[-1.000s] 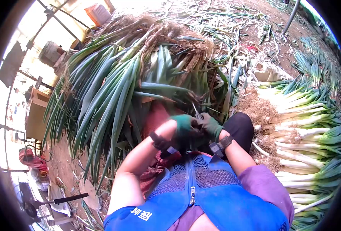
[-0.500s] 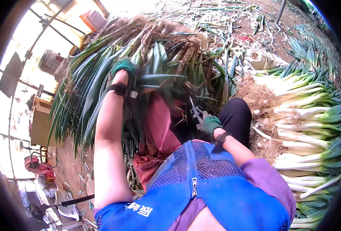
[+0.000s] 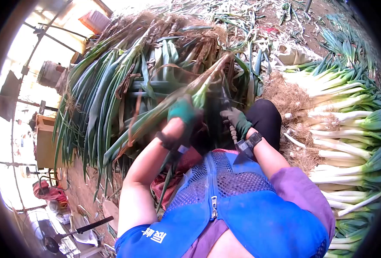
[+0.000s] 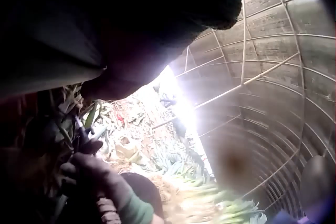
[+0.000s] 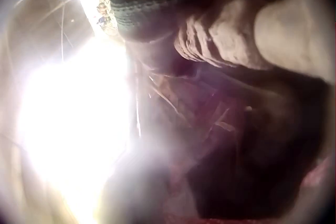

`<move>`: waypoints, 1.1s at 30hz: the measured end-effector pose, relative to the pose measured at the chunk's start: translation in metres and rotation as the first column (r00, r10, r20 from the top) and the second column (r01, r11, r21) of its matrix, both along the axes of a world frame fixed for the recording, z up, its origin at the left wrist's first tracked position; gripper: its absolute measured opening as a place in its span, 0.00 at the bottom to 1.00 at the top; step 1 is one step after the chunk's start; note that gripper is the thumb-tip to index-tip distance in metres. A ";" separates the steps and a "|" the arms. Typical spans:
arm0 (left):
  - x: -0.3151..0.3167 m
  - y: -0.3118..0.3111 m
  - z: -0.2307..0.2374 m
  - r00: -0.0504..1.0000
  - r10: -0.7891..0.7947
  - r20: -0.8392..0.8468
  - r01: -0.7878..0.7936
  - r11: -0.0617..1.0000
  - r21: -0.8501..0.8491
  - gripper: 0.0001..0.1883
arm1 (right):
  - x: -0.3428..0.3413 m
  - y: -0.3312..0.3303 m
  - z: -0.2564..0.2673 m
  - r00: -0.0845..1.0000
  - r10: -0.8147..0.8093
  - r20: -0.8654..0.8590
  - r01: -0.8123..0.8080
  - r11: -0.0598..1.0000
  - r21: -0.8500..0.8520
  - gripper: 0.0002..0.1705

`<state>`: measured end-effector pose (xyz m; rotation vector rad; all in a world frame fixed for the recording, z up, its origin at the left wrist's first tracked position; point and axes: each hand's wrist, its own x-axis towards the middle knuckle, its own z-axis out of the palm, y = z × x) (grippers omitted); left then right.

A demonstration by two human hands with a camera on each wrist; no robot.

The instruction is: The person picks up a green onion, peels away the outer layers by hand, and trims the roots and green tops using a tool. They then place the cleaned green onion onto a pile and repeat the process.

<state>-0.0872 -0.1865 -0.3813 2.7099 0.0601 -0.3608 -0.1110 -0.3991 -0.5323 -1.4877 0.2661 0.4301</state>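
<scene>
Blurred by motion, my left hand in a green glove grips a long green onion in the head view. Its dry, brownish end points up and right, and its green leaves trail to the lower left. My right hand, also gloved, holds an air blow gun with a thin nozzle pointing away from me. A ribbed hose hangs beneath that hand. The left wrist view shows the right hand around the tool. Dark glove fabric fills much of that view's top.
A large heap of untrimmed green onions lies ahead and to the left. Pale, cleaned green onions are laid in a row on the right, roots toward my knee. Leaf scraps litter the ground beyond. A red cloth covers my lap.
My left hand went from beside the right hand out to the heap, then came back toward the middle with a green onion. The right hand keeps the blow gun near the knee.
</scene>
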 end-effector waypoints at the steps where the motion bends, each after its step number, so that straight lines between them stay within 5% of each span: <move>1: 0.003 -0.002 -0.014 0.999 -0.030 -0.031 0.029 0.999 -0.041 0.29 | 0.003 0.000 -0.005 0.999 -0.048 0.013 0.047 0.995 0.083 0.20; 4: 0.009 -0.006 -0.068 0.999 0.034 0.019 -0.029 0.977 -0.211 0.26 | 0.000 -0.004 -0.008 0.989 0.044 0.140 -0.044 0.999 -0.005 0.20; 5: 0.014 -0.010 -0.070 0.995 -0.047 -0.092 0.047 0.999 -0.003 0.25 | -0.002 -0.007 -0.013 0.974 0.136 0.183 -0.120 0.988 -0.096 0.22; 9: 0.005 -0.018 -0.086 0.983 -0.135 -0.128 0.135 0.991 -0.009 0.23 | -0.020 -0.007 -0.011 0.936 0.280 0.215 -0.233 0.948 -0.217 0.24; 12: 0.018 -0.016 -0.090 0.981 -0.069 -0.183 0.047 0.992 -0.120 0.22 | -0.050 -0.011 0.081 0.944 0.326 -0.049 -0.322 0.879 -0.351 0.20; 13: 0.027 -0.010 -0.096 0.972 -0.068 -0.226 -0.002 0.955 -0.296 0.20 | -0.056 -0.015 0.104 0.923 0.359 -0.139 -0.384 0.842 -0.378 0.22; 17: 0.035 -0.007 -0.077 0.915 -0.017 -0.402 -0.291 0.662 -0.690 0.13 | -0.094 -0.024 0.109 0.849 0.477 0.228 -0.299 0.789 -0.537 0.23; 27: 0.038 -0.006 -0.088 0.931 -0.018 -0.364 -0.231 0.743 -0.629 0.15 | -0.095 -0.016 0.122 0.938 0.338 -0.069 -0.331 0.823 -0.461 0.29; 33: 0.037 -0.004 -0.120 0.965 -0.033 -0.261 -0.106 0.860 -0.500 0.17 | -0.080 -0.013 0.096 0.946 0.322 -0.028 -0.294 0.821 -0.490 0.30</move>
